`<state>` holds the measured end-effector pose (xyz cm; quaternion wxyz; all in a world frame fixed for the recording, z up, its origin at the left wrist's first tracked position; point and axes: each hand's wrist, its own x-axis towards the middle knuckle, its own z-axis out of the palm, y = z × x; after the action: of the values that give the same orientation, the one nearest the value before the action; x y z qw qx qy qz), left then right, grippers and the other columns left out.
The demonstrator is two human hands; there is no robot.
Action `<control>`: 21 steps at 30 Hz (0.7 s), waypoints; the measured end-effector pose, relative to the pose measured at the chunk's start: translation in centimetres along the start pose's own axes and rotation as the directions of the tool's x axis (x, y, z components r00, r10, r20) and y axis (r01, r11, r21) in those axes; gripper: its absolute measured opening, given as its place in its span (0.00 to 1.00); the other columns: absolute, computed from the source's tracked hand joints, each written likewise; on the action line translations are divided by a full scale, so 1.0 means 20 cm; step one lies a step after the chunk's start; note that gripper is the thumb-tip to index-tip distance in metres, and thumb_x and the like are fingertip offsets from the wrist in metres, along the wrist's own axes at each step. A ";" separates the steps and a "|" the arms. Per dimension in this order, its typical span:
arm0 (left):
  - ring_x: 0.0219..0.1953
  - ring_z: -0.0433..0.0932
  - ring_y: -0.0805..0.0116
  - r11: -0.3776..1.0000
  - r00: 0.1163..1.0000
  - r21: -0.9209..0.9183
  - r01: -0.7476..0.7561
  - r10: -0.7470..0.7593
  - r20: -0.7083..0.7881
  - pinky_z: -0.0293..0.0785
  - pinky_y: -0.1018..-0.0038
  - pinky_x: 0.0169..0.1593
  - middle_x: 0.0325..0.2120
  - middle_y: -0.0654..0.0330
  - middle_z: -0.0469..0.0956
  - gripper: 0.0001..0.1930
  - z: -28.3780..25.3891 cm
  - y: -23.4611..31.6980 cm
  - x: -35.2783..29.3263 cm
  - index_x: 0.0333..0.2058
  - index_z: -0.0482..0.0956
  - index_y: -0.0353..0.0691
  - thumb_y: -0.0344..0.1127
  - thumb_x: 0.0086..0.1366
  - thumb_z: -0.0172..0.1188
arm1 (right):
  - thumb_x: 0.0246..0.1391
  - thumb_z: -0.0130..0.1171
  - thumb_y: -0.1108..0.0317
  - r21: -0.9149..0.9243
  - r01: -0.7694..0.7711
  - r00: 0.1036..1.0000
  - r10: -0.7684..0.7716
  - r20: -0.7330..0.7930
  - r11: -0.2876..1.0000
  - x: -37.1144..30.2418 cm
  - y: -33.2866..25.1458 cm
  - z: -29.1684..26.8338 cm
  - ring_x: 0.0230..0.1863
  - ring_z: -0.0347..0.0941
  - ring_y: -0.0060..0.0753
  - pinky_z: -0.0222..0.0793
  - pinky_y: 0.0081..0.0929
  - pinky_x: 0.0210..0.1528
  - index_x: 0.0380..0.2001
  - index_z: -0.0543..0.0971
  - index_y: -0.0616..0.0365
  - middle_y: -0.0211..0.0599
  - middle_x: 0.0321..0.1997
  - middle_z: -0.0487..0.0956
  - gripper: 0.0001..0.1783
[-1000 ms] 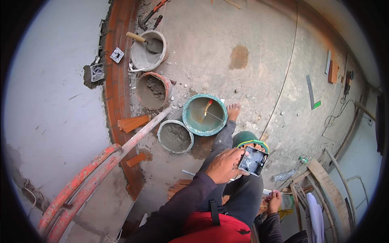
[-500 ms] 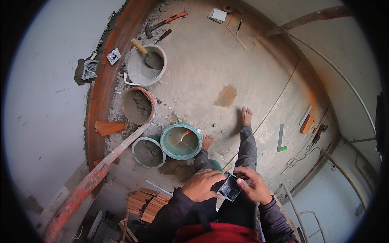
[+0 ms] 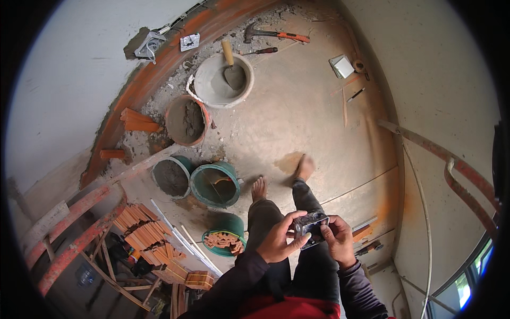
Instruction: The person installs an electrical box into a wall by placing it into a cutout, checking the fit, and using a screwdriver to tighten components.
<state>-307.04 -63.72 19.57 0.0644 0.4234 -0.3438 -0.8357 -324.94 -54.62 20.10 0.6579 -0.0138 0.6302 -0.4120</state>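
Over my lap, my left hand (image 3: 277,239) and my right hand (image 3: 339,242) both grip a small grey metal electrical box (image 3: 312,227). The left fingers and thumb clasp its left side, while the right thumb presses near its right edge. Tilted, the box shows a side with round knockouts and part of its dark hollow. Some of it is hidden behind my fingers. Up by the wall, a similar pale box with loose wires (image 3: 150,47) sits in a rough wall opening, and a white square fitting (image 3: 189,42) lies on the ledge nearby.
A white bucket (image 3: 248,97) holds a trowel (image 3: 231,72). Buckets of mortar (image 3: 186,125) and a green bucket of water (image 3: 218,204) stand left. A hammer (image 3: 276,35) lies beyond them. Stacked bricks (image 3: 143,226) and red pipe railings (image 3: 87,234) are lower left; a pale cover (image 3: 341,66) lies far right.
My view has swung round and I have stepped forward. The box has turned in my hands, so its knockout side shows and less of its hollow does. Both hands still hold it.
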 end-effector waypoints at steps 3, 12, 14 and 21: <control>0.42 0.74 0.75 0.997 0.986 -0.064 -0.032 0.021 -0.166 0.74 0.78 0.40 0.41 0.59 0.72 0.24 0.02 -0.01 0.13 0.57 0.62 0.35 0.40 0.67 0.57 | 0.59 0.55 0.76 -0.037 -0.001 1.000 0.002 0.027 0.999 0.16 -0.14 -0.02 0.40 0.73 0.21 0.77 0.23 0.42 0.38 0.72 0.61 0.31 0.39 0.75 0.04; 0.32 0.67 0.83 0.967 0.922 -0.182 -0.179 0.101 -0.374 0.65 0.84 0.35 0.31 0.67 0.71 0.18 -0.42 0.20 0.44 0.53 0.68 0.34 0.40 0.70 0.52 | 0.56 0.57 0.80 -0.238 0.017 0.985 0.025 0.173 0.971 0.72 -0.48 0.35 0.41 0.72 0.19 0.68 0.19 0.45 0.38 0.75 0.60 0.28 0.42 0.73 0.07; 0.31 0.66 0.83 0.975 0.905 -0.104 -0.196 0.140 -0.401 0.64 0.84 0.34 0.30 0.67 0.70 0.18 -0.55 0.30 0.48 0.53 0.68 0.34 0.39 0.70 0.52 | 0.56 0.57 0.79 -0.229 -0.041 0.978 0.085 0.189 0.972 0.84 -0.57 0.47 0.41 0.71 0.18 0.67 0.18 0.45 0.37 0.75 0.61 0.26 0.41 0.73 0.06; 0.40 0.69 0.82 0.882 0.858 -0.349 -0.316 0.109 -0.503 0.64 0.83 0.47 0.40 0.64 0.74 0.21 -0.95 0.56 0.67 0.55 0.66 0.32 0.42 0.71 0.49 | 0.56 0.60 0.74 -0.378 -0.047 0.953 0.155 0.261 0.925 1.31 -0.82 0.89 0.31 0.68 0.11 0.64 0.14 0.33 0.34 0.76 0.60 0.22 0.31 0.74 0.04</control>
<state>-303.34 -87.29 10.02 0.3290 0.5469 -0.1759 -0.7494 -322.09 -89.13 11.11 0.7483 -0.1630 0.5943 -0.2458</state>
